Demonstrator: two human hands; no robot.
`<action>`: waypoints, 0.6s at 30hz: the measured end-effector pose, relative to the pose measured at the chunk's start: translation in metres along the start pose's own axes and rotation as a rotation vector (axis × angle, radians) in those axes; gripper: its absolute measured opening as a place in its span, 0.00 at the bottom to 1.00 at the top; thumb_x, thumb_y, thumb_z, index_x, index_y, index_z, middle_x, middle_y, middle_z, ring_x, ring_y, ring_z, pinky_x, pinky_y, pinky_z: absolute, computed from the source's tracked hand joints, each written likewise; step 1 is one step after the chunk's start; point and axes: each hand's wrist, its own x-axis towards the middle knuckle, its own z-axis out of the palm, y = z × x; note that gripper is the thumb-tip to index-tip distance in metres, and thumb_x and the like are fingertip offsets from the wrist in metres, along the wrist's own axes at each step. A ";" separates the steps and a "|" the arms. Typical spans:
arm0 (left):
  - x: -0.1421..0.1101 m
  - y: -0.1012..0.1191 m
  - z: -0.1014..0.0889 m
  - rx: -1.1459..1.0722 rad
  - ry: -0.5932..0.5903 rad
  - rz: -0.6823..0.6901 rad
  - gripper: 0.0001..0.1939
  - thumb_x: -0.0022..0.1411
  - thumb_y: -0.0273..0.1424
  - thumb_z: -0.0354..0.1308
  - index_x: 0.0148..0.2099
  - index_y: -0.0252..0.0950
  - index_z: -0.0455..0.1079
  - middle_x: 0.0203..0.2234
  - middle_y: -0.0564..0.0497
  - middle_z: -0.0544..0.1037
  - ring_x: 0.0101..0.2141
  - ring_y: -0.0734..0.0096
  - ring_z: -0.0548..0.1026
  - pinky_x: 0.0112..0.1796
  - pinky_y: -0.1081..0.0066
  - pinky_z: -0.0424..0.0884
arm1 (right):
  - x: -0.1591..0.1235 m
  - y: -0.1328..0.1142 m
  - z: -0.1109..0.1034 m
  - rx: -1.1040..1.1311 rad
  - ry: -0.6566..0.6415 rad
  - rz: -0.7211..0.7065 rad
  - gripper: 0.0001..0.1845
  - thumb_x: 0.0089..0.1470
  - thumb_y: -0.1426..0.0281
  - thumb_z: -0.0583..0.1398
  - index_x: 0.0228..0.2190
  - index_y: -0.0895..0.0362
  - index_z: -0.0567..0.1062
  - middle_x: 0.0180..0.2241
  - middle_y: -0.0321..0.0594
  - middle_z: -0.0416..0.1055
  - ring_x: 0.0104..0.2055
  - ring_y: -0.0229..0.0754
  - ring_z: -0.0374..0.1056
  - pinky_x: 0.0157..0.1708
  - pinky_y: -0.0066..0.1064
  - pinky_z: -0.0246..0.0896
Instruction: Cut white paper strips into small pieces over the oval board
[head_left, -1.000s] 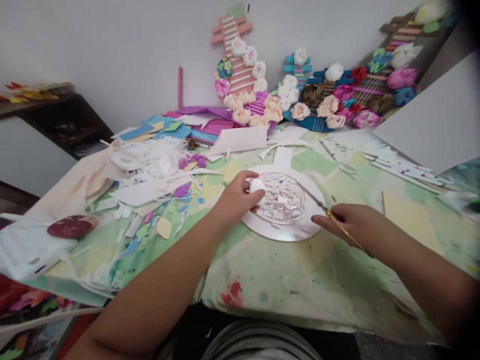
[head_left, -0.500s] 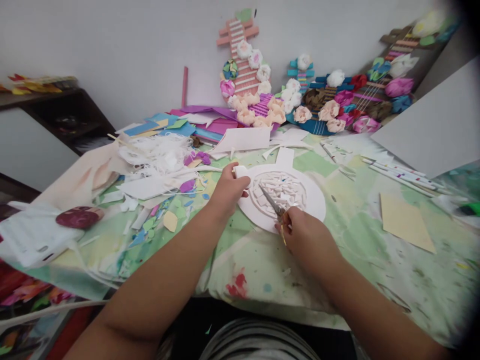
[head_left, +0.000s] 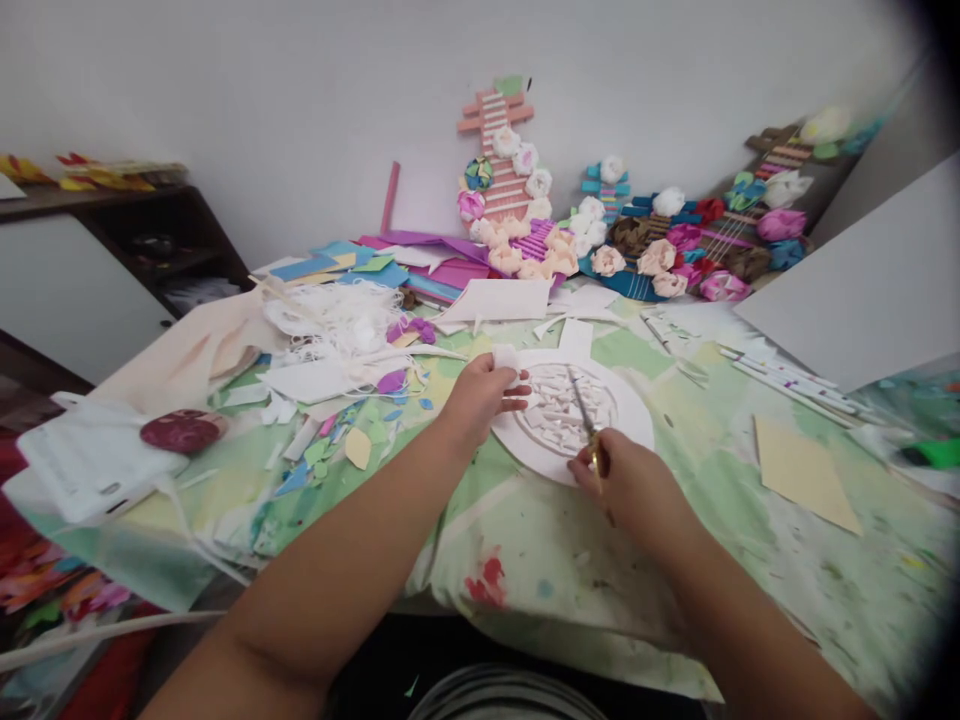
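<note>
Your left hand (head_left: 484, 395) pinches a white piece (head_left: 505, 356) between thumb and fingers, the other fingers loosely spread, by the left edge of the white disc (head_left: 637, 418). Your right hand (head_left: 630, 475) has its grip closed round the scissors (head_left: 582, 402), their long axis running away from you over the white scraps (head_left: 559, 412); the piece lies left of the blade tips, apart from them

One head-worn view from close by the table (head_left: 716, 435), forward and down across it to the wall (head_left: 300, 110).
</note>
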 end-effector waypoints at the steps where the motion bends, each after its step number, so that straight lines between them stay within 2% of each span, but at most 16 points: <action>1: -0.001 0.001 0.001 0.005 -0.018 -0.004 0.10 0.44 0.26 0.51 0.33 0.32 0.61 0.30 0.47 0.70 0.24 0.75 0.71 0.25 0.72 0.69 | 0.006 0.003 -0.003 0.003 0.024 0.017 0.09 0.46 0.64 0.51 0.21 0.56 0.59 0.20 0.35 0.64 0.20 0.34 0.57 0.19 0.23 0.45; 4: -0.006 0.004 0.006 0.043 -0.105 -0.020 0.10 0.45 0.25 0.51 0.34 0.33 0.60 0.29 0.48 0.71 0.22 0.77 0.71 0.24 0.74 0.69 | 0.031 0.013 -0.011 -0.031 0.135 0.092 0.09 0.45 0.62 0.51 0.23 0.55 0.60 0.22 0.37 0.65 0.23 0.36 0.58 0.19 0.24 0.45; 8: -0.012 0.007 0.011 0.066 -0.199 -0.075 0.07 0.49 0.26 0.51 0.34 0.32 0.61 0.28 0.48 0.72 0.21 0.79 0.70 0.25 0.74 0.70 | 0.050 0.023 -0.014 -0.073 0.122 0.071 0.13 0.44 0.59 0.51 0.19 0.55 0.59 0.19 0.37 0.63 0.20 0.36 0.56 0.18 0.25 0.43; 12: -0.015 0.007 0.011 0.067 -0.266 -0.047 0.08 0.51 0.31 0.51 0.32 0.31 0.62 0.30 0.45 0.72 0.22 0.80 0.70 0.26 0.75 0.69 | 0.039 0.031 -0.019 -0.092 0.022 0.006 0.18 0.44 0.55 0.50 0.15 0.55 0.57 0.15 0.34 0.60 0.17 0.35 0.53 0.17 0.25 0.41; 15: -0.016 0.007 0.010 0.126 -0.285 -0.013 0.09 0.52 0.34 0.50 0.31 0.31 0.62 0.29 0.47 0.72 0.19 0.82 0.67 0.23 0.76 0.67 | 0.024 0.036 -0.025 -0.083 -0.076 -0.071 0.18 0.44 0.54 0.50 0.17 0.55 0.58 0.16 0.34 0.61 0.18 0.35 0.55 0.18 0.26 0.42; 18: -0.020 0.009 0.011 0.182 -0.317 0.008 0.10 0.52 0.34 0.50 0.31 0.31 0.63 0.27 0.49 0.71 0.19 0.82 0.66 0.22 0.77 0.65 | 0.015 0.040 -0.028 -0.045 -0.112 -0.117 0.17 0.45 0.55 0.50 0.18 0.55 0.57 0.17 0.33 0.61 0.19 0.35 0.56 0.19 0.25 0.44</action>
